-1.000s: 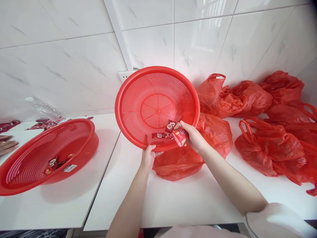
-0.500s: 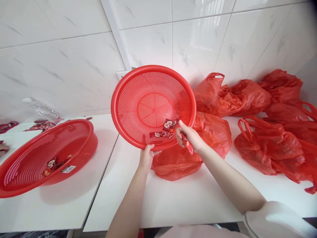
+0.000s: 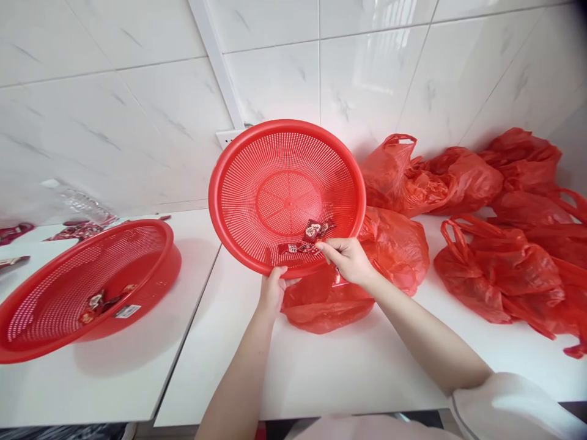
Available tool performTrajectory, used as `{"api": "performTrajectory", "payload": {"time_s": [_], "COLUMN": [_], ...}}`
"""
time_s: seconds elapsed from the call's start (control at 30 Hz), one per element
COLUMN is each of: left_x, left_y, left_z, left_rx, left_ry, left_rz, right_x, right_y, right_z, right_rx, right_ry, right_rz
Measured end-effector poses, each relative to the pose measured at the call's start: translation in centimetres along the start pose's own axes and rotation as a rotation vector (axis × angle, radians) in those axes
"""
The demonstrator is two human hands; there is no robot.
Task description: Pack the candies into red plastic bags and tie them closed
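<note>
My left hand grips the near rim of a red plastic colander, thumb over the edge, tilting its inside towards me. Low in the colander lie several small dark-red wrapped packets with pale printing. My right hand reaches over the near right rim, thumb and forefinger pinched at the packets. Its other fingers curl round a red packet, which shows below the palm. Whether the fingertips grasp another one I cannot tell. Beneath the colander lies an open red plastic bag.
On the left stands a second tilted red colander with a few packets inside. Behind it are a clear plastic bottle and more packets. Several stuffed red bags crowd the white table on the right, against the tiled wall.
My right hand has moved left and into the colander, its fingertips now at the packets. The colander has shifted slightly right. A hand at the far left edge has gone from view.
</note>
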State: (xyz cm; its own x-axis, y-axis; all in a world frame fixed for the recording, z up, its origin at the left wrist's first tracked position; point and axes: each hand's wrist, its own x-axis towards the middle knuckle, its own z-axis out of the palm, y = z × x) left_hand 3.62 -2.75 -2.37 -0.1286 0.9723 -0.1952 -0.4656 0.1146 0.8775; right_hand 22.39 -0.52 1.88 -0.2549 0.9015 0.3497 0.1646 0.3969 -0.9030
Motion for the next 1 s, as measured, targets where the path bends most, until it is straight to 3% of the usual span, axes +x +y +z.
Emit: {"api": "performTrajectory", "payload": {"time_s": [0.2, 0.47, 0.73, 0.83, 1.0], "left_x": [-0.1, 0.2, -0.3, -0.4, -0.2], "left_y": [0.1, 0.3, 0.2, 0.0, -0.2], "left_z": [0.1, -0.1, 0.3, 0.3, 0.0], "left_rx": [-0.005, 0.003, 0.017, 0.024, 0.035], "left_ry": [0.009, 0.020, 0.014, -0.018, 0.004], "left_rz": [0.030, 0.042, 0.035, 0.015, 0.035], "right_x": [-0.3, -0.1, 0.1, 0.1, 0.4], "right_y": [-0.3, -0.7, 0.2, 1.1, 1.3], "right_z": [0.8, -0.1, -0.3, -0.1, -0.4], "right_rx": [-0.260, -0.433, -0.641, -0.746, -0.570], "right_ry": [-0.006, -0.317, -0.202, -0.270, -0.411], "right_rz": [-0.136, -0.257, -0.285, -0.309, -0.288]}}
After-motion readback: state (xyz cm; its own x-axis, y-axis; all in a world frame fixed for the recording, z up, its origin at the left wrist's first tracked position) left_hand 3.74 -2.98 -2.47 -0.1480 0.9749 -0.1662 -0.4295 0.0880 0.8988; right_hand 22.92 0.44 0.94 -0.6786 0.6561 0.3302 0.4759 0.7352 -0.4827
